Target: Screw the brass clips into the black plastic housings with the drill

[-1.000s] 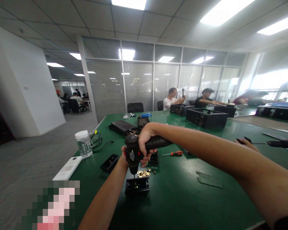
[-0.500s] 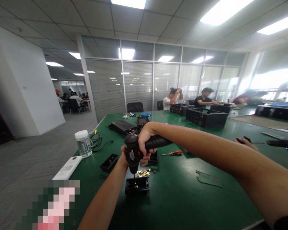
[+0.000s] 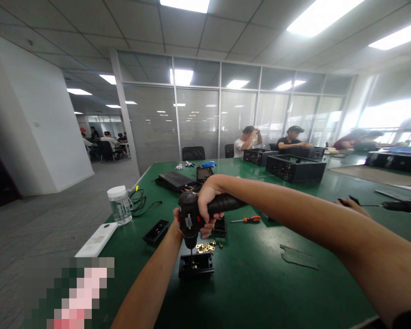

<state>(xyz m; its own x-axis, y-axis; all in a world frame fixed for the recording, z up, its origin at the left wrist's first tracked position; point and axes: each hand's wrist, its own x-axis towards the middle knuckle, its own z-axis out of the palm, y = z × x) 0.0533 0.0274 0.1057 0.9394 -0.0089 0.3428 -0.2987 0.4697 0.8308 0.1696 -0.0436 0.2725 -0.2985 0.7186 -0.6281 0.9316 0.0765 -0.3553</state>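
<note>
My right hand (image 3: 207, 201) is wrapped round the handle of a black power drill (image 3: 189, 217), which points straight down. My left hand (image 3: 176, 219) closes on the drill's body from the left, mostly hidden behind it. The drill's thin bit reaches into a small black plastic housing (image 3: 202, 270), where a little brass-coloured part shows; the bit's exact contact point is too small to make out. Just behind the housing lies a loose group of brass parts (image 3: 205, 247). Another black housing (image 3: 219, 226) sits beyond my fingers, and a third open housing (image 3: 156, 232) is to the left.
An orange-handled screwdriver (image 3: 250, 220) lies right of the drill on the green table (image 3: 260, 288). At left stand a clear jar (image 3: 119, 210) and a white phone-like slab (image 3: 97, 240). Black cases (image 3: 296, 169) are farther back. A co-worker's drill (image 3: 400, 205) is at right.
My hands and the drill hold almost the same pose over the housing. Across the table, a person in black has moved their hands and a dark case there has shifted.
</note>
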